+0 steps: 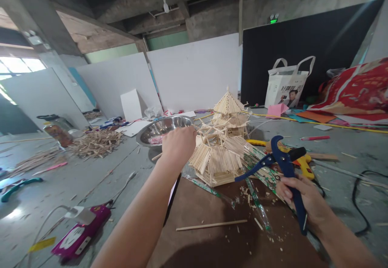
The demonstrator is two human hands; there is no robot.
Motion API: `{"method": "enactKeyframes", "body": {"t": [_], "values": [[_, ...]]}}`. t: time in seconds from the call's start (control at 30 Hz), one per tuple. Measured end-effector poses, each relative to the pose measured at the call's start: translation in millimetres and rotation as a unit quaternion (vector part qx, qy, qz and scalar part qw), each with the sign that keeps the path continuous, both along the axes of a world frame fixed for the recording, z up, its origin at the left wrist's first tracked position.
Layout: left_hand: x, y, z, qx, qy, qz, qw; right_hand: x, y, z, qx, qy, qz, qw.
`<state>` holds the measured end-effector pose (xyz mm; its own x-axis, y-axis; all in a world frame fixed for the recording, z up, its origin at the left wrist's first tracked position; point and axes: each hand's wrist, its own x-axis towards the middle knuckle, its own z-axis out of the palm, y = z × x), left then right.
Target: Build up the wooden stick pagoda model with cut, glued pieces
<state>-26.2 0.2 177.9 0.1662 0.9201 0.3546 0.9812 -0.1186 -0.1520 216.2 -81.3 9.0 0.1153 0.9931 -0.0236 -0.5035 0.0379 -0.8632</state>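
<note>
My left hand (179,146) is closed, held between the steel bowl and the wooden stick pavilion model (222,161). A thin wooden stick (157,157) pokes out on its left side; the fingers themselves are mostly hidden. In my right hand (306,199) is a blue pipe cutter (286,159), gripped by one handle, with its hooked jaw pointing up and its handles spread apart. The model has slatted, sloping roofs and a taller pointed tower (228,102) behind. A loose stick (212,225) lies on the brown board (194,247) in front of me.
The steel bowl (145,138) stands left of the model. A yellow glue gun (306,165) lies behind the cutter. Clear plastic wrappers (257,203) and wood scraps litter the board. On the left are a stick pile (97,142), a bottle (57,130) and a purple power strip (81,231).
</note>
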Motion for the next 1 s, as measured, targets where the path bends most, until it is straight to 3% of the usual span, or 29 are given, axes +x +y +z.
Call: {"method": "enactKeyframes", "body": {"t": [0.23,0.53,1.0], "values": [[-0.2,0.8,-1.2,0.007,0.008,-0.025,1.000,0.2,-0.1,-0.8,-0.003,0.008,0.001,1.000],[1.5,-3.5,3.9,-0.006,0.052,-0.015,0.999,1.1,0.2,-2.2,0.007,-0.006,0.010,1.000],[3.9,-5.7,5.2,-0.017,0.045,-0.019,0.999,-0.9,-1.8,4.9,-0.005,-0.015,0.010,1.000]]}}
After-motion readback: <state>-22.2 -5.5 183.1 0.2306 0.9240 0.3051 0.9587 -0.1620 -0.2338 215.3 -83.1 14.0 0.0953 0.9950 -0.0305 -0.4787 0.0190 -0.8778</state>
